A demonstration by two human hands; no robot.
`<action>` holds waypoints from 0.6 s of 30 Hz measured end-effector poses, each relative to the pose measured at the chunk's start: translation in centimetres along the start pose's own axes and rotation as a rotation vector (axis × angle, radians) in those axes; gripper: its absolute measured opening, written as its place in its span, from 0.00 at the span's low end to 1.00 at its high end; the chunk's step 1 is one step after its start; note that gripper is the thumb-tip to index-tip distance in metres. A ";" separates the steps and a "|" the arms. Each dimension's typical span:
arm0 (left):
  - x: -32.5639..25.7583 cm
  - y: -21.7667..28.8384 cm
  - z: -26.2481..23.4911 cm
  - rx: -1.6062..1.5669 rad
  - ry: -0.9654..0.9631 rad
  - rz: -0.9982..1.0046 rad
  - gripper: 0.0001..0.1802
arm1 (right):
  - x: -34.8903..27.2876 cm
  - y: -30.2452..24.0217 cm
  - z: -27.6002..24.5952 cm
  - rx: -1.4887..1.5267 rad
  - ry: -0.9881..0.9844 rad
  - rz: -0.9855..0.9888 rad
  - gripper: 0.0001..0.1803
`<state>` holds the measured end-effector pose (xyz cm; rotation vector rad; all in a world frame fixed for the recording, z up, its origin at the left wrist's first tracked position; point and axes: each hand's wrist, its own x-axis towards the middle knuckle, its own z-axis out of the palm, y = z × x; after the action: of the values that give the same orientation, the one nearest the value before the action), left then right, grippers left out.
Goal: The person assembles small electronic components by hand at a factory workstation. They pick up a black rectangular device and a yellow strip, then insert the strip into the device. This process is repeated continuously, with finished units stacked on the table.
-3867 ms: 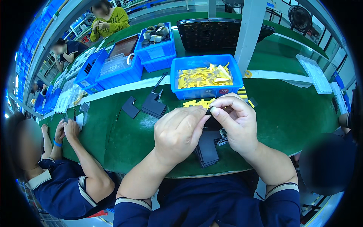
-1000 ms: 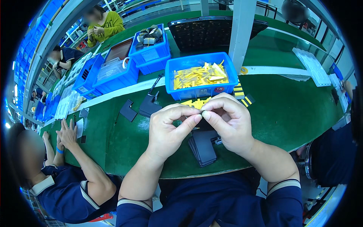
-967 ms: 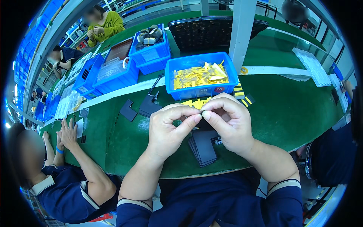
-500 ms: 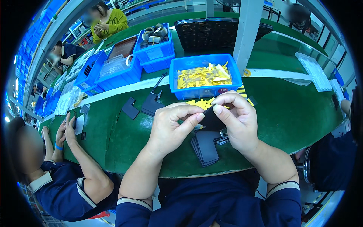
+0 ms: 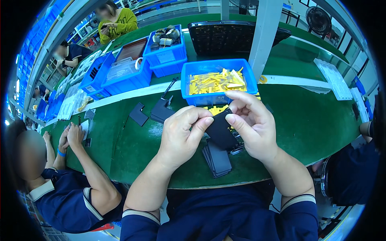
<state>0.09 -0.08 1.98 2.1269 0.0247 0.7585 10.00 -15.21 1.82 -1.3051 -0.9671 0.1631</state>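
Between my two hands hangs a black flat panel (image 5: 222, 131), tilted, gripped by its upper edge. My left hand (image 5: 180, 136) pinches its left corner with thumb and forefinger. At the right corner, my right hand (image 5: 256, 134) pinches it likewise. Just below lies a fanned stack of dark grey flat plates (image 5: 217, 161) on the green table, with small metal pieces (image 5: 237, 149) beside it, partly hidden. Loose yellow strips (image 5: 217, 109) lie beyond the held panel, in front of a blue bin (image 5: 205, 99) full of more yellow strips.
Left of my hands rest a dark L-shaped plate (image 5: 138, 115) and a stack of similar plates (image 5: 161, 111). Several blue bins (image 5: 128, 78) stand at the back left. A grey post (image 5: 263, 44) rises behind the yellow strips. A co-worker's hands (image 5: 70, 138) are at the table's left.
The black panel has tipped so that more of its broad face shows, now covering part of the stack below. My fingers keep their pinch at its upper edge.
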 end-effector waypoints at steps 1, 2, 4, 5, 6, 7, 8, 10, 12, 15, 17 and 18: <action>0.0 0.1 0.0 0.010 0.002 0.000 0.05 | 0.2 -0.2 -0.4 -0.111 -0.047 -0.015 0.12; 0.0 0.1 -0.1 0.019 0.004 -0.001 0.05 | 0.3 -0.2 -0.7 -0.190 -0.070 -0.075 0.12; 0.0 0.3 -0.1 0.043 0.003 0.011 0.04 | 0.6 -0.2 -1.0 -0.350 -0.115 -0.194 0.12; -0.1 0.3 -0.2 0.059 -0.001 0.023 0.04 | 0.6 -0.2 -1.0 -0.298 -0.113 -0.161 0.11; -0.1 0.4 -0.2 0.073 -0.006 0.036 0.04 | 0.6 -0.1 -1.0 -0.247 -0.110 -0.127 0.10; -0.1 0.6 -0.2 0.093 -0.013 0.046 0.04 | 0.5 -0.1 -1.1 -0.195 -0.106 -0.094 0.09; -0.1 0.8 -0.2 0.113 -0.021 0.056 0.04 | 0.5 -0.1 -1.2 -0.218 -0.112 -0.102 0.08; -0.1 0.7 -0.2 0.149 -0.023 0.113 0.04 | 0.6 -0.2 -1.3 -0.266 -0.124 -0.118 0.08; 0.1 0.2 -0.2 0.184 -0.012 0.210 0.07 | 0.5 -0.2 -1.2 -0.227 -0.106 -0.076 0.07; -0.1 0.6 -0.2 0.077 -0.021 0.019 0.06 | 0.4 -0.1 -0.7 -0.170 -0.039 -0.024 0.06; 0.2 0.7 -0.4 -0.103 -0.050 -0.134 0.07 | 0.3 0.2 -0.6 -0.160 0.013 -0.019 0.06; 0.3 0.6 -0.6 -0.193 -0.063 -0.210 0.08 | 0.4 0.5 -0.6 -0.168 0.034 -0.030 0.06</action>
<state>-0.08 0.00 2.88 1.9274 0.1341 0.5470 10.83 -15.30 1.65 -1.4414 -0.9873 0.0367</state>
